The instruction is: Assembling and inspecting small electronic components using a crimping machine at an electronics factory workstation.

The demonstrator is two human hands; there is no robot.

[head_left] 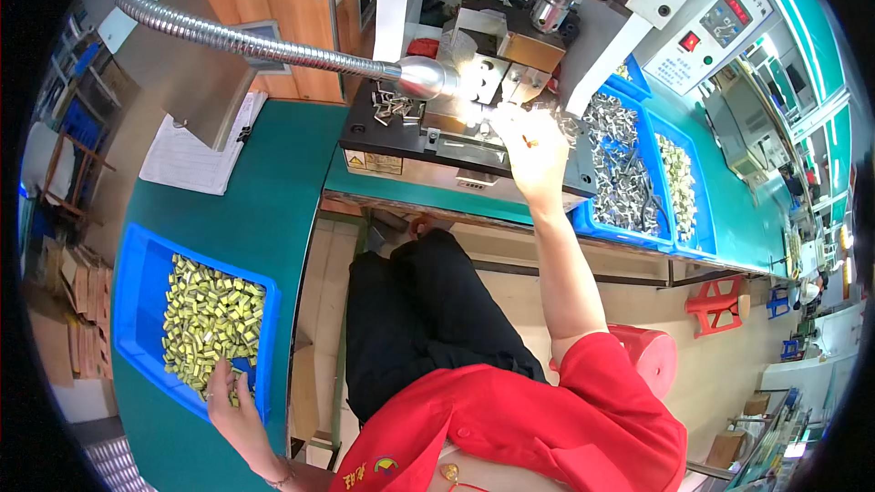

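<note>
My left hand [233,408] reaches over the near edge of a blue bin [128,301] at the left. Its fingers are apart, with the tips at a heap of small yellow-green blocks [211,314] with metallic sides. My right hand [536,157] is at the work area of a bench press machine [497,159], under a bright lamp [427,78]. Its fingers are curled together near the metal fixture [490,82]; glare washes out the tips, so what they hold cannot be made out. Several bent metal clips [394,107] lie on the machine's black base, left of the fixture.
Right of the machine stand a blue bin of metal clips [622,164] and another of pale yellow-green blocks [676,184]. A control box [715,27] hangs at upper right. The lamp's flexible metal neck [246,44] arches over a clipboard with papers [196,153]. A red stool [718,306] stands on the floor.
</note>
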